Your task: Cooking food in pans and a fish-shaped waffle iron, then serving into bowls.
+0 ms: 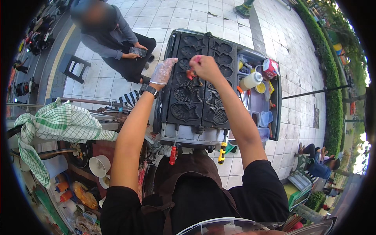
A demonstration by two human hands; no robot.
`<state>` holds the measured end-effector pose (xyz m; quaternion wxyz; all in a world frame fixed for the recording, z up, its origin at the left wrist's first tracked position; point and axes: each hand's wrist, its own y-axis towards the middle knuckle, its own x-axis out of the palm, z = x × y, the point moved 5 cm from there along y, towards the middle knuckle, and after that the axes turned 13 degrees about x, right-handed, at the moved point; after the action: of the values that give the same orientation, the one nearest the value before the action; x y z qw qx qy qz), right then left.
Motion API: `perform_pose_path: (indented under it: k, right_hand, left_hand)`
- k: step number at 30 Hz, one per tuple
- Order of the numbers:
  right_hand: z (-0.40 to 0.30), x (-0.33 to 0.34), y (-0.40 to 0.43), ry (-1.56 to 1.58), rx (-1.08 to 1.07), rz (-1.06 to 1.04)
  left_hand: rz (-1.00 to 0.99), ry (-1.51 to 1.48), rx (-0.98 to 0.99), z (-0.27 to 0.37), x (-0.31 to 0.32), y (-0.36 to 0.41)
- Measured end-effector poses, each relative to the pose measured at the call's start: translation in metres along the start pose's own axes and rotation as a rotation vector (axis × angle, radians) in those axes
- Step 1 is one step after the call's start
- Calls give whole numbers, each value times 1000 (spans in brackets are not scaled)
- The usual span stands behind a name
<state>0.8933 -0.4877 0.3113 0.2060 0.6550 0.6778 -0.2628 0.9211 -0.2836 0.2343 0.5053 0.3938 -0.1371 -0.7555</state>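
A black fish-shaped waffle pan (184,95), its two hinged halves lying open side by side, spreads before me. My right hand (204,67), bare, is closed on a pink thing over the pan's upper middle; just below it is something red and blurred (191,74). My left hand (164,70) wears a clear plastic glove and rests by the left edge of the pan, its fingers together; I cannot tell if it holds anything. A red-handled rod (173,155) and a yellow-and-black handle (222,153) stick out from the near edge.
Right of the pan, a tray holds a squeeze bottle (250,81), a yellow-filled cup (260,87) and plastic tubs (266,118). A seated person (114,44) with a phone is at upper left. A checked towel (63,120) hangs at left above bowls and sauce bottles.
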Motion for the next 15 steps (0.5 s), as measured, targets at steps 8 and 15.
perform_pose_path:
  k: [8, 15]
  right_hand:
    - [19, -9, 0, -88, -137, 27]
    - [1, 11, -15, -1, -197, -157]
  left_hand:
    - [38, 23, -84, 4, -19, -19]
    - [11, 85, -115, 18, -27, -45]
